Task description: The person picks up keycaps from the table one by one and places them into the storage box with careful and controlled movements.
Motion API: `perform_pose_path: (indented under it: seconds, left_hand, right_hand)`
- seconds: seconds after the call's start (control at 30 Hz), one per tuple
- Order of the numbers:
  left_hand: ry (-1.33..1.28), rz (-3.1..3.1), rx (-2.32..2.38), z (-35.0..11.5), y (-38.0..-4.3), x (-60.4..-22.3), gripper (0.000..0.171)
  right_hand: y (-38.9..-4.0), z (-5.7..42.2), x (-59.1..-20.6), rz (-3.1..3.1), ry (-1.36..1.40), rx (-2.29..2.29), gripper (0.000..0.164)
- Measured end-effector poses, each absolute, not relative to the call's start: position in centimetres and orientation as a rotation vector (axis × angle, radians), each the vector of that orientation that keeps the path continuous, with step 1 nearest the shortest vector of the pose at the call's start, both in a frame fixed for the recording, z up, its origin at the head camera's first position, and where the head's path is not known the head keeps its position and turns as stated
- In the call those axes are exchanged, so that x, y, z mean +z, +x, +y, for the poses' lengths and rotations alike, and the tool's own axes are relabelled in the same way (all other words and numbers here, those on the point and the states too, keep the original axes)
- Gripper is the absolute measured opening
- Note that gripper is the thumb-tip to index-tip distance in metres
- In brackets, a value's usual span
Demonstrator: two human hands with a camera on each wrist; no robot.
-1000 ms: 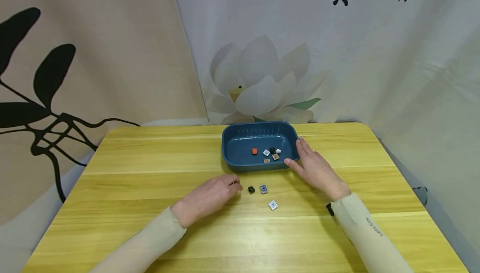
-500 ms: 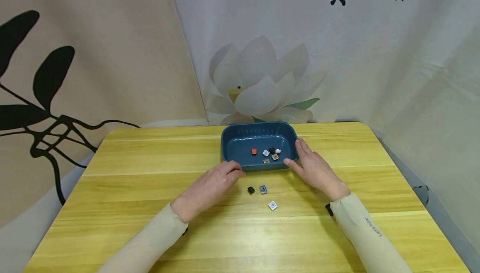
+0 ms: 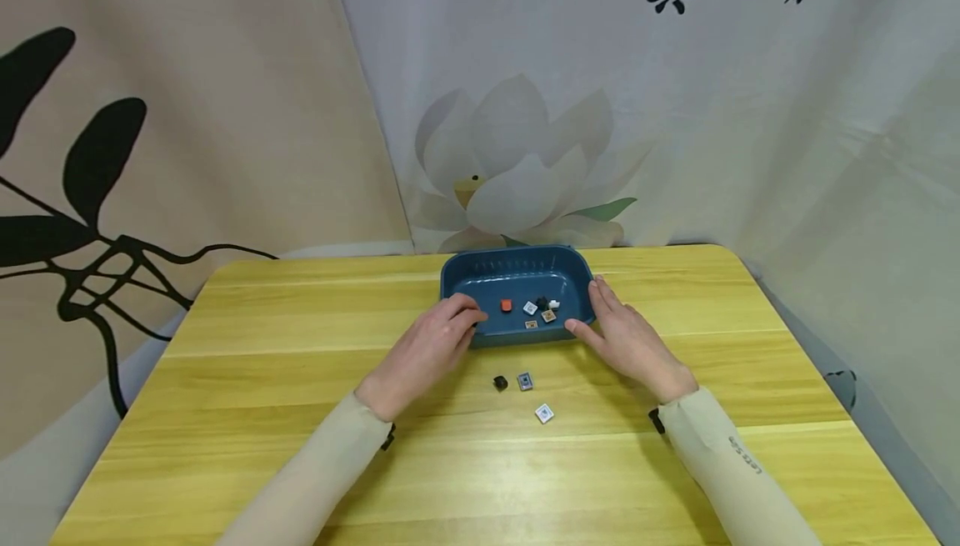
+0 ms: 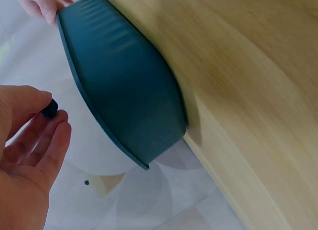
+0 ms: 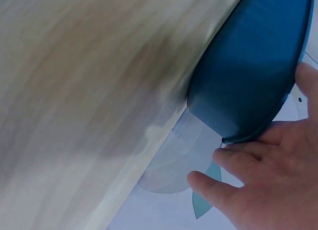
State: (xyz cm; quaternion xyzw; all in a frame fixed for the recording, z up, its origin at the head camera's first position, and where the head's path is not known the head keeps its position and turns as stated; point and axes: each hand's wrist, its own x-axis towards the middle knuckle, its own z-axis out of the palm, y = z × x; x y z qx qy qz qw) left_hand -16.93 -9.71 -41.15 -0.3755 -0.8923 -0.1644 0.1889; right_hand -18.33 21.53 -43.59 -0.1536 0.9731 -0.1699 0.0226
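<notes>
My left hand pinches a small dark block between thumb and fingertips, above the front left rim of a blue rectangular tray. In the head view that block is mostly hidden by the fingers. Inside the tray lie a red-orange piece, a white square piece, a tan square piece and several others. Against the tray's right end rests my right hand, fingers extended along the side and thumb at the front rim. In the right wrist view its fingers touch the tray's edge.
On the wooden table in front of the tray lie a black piece, a grey square piece and a white square piece. A printed cloth hangs behind the table.
My left hand has risen from the table beside the loose pieces and moved forward to the tray's front left rim. The right hand stays at the tray's right end.
</notes>
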Motion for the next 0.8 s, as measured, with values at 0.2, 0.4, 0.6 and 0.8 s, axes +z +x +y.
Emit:
perform_pose_path:
  seconds: [0.2,0.4,0.6,0.8]
  left_hand:
    - [-1.013,-2.568,-0.478,-9.4,-18.0,-41.1,0.024]
    - [-0.979,-2.641,-0.506,-8.9,-19.1,-41.1,0.024]
    - [-0.940,-2.717,-0.458,-8.2,-20.5,-41.3,0.020]
    - [-0.881,-2.814,-0.452,-7.7,-21.6,-41.5,0.020]
  right_hand:
    - [-18.3,21.4,-43.6,3.010,-0.473,-0.527,0.093]
    - [-18.3,21.5,-43.5,3.007,-0.474,-0.537,0.092]
    - [-18.3,21.6,-43.6,3.007,-0.473,-0.540,0.092]
    - [-18.3,21.5,-43.6,3.004,-0.473,-0.543,0.092]
